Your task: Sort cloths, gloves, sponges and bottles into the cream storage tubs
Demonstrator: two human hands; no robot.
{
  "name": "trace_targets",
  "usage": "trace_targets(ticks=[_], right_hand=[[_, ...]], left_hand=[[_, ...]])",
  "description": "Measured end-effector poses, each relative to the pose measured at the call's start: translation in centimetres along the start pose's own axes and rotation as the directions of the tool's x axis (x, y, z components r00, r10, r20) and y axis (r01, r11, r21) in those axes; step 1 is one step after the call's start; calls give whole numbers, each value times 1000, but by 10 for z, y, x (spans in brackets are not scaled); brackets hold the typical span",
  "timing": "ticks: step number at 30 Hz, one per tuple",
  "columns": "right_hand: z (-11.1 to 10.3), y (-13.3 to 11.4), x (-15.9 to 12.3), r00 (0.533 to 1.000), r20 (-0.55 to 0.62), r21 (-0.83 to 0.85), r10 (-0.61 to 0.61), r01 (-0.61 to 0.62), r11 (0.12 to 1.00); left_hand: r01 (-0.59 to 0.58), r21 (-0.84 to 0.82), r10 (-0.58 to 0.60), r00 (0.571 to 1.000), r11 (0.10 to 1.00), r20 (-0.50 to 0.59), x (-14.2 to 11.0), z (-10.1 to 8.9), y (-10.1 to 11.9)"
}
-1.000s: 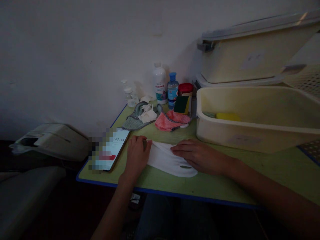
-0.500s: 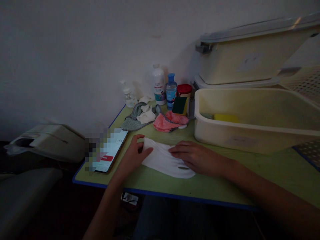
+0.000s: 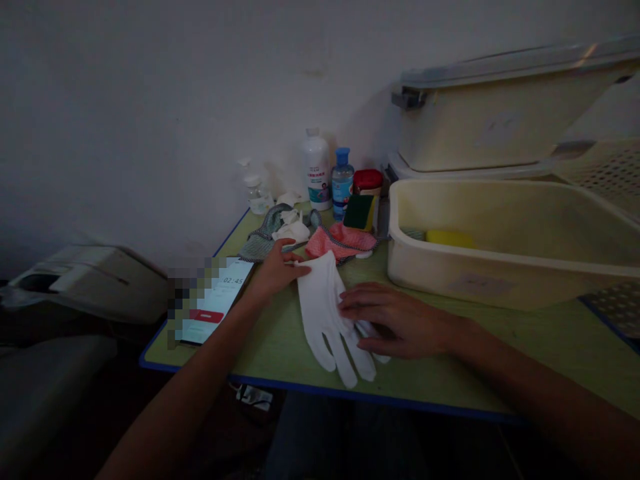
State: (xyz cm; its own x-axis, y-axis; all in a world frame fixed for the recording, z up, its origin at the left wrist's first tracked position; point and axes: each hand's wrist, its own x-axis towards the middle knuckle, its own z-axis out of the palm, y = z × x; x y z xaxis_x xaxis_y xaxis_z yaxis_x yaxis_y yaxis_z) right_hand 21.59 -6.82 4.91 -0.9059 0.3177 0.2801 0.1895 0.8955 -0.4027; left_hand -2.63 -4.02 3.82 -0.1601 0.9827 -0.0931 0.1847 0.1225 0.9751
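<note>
A white glove (image 3: pixel 325 307) lies on the table with its cuff away from me and its fingers spread toward the front edge. My left hand (image 3: pixel 281 268) is at the cuff's left corner, thumb and fingertips closed on the fabric. Over the glove's right side rests my right hand (image 3: pixel 395 320), its fingers stretched out and apart, touching the cloth and covering part of it. Just beyond the cuff are a pink cloth (image 3: pixel 343 243) and a grey-green cloth (image 3: pixel 257 243) with crumpled white material (image 3: pixel 291 230) on it.
A phone (image 3: pixel 217 300) showing a timer lies left. A cream bin (image 3: pixel 450 270) holding something yellow stands right, with a lidded box (image 3: pixel 480 127) behind. At the back are a white bottle (image 3: pixel 317 170), a blue bottle (image 3: pixel 343 183), a red-lidded jar (image 3: pixel 367 180) and a sponge (image 3: pixel 360 212).
The glove has been spread out and turned, so its fingers now show and point toward me. My left hand has moved slightly away from me with the cuff; my right hand stays over the right side.
</note>
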Motion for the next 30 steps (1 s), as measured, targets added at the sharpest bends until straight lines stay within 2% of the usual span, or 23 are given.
trace_targets(ticks=[1, 3, 5, 7, 9, 12, 15, 20, 25, 30], right_hand=[[1, 0, 0, 1000, 11, 5, 7, -7, 1000], [1, 1, -1, 999, 33, 11, 10, -11, 1000], [2, 2, -1, 999, 36, 20, -3, 3, 1000], [2, 3, -1, 999, 43, 25, -13, 12, 1000], [1, 4, -1, 998, 69, 31, -6, 4, 1000], [0, 4, -1, 993, 117, 39, 15, -20, 999], [-1, 3, -1, 991, 132, 40, 31, -36, 999], [-1, 3, -1, 992, 123, 43, 24, -29, 999], [-2, 3, -1, 990, 137, 42, 8, -14, 999], [-2, 4, -2, 991, 136, 49, 11, -17, 999]], left_hand=[[49, -113, -45, 998, 992, 32, -1, 2, 1], [163, -289, -110, 975, 943, 192, -4, 3, 2], [275, -346, -137, 918, 897, 373, -8, 3, 3], [333, -337, -152, 873, 881, 463, -9, 2, 3], [342, -346, -155, 869, 874, 470, -10, 3, 3], [326, -395, -139, 890, 859, 433, -10, 4, 3], [339, -391, -172, 899, 856, 402, -11, 5, 2], [389, -378, -181, 858, 840, 481, -9, 3, -3], [456, -457, -128, 800, 764, 586, -7, 0, -6], [433, -456, -103, 803, 777, 586, -13, -4, -3]])
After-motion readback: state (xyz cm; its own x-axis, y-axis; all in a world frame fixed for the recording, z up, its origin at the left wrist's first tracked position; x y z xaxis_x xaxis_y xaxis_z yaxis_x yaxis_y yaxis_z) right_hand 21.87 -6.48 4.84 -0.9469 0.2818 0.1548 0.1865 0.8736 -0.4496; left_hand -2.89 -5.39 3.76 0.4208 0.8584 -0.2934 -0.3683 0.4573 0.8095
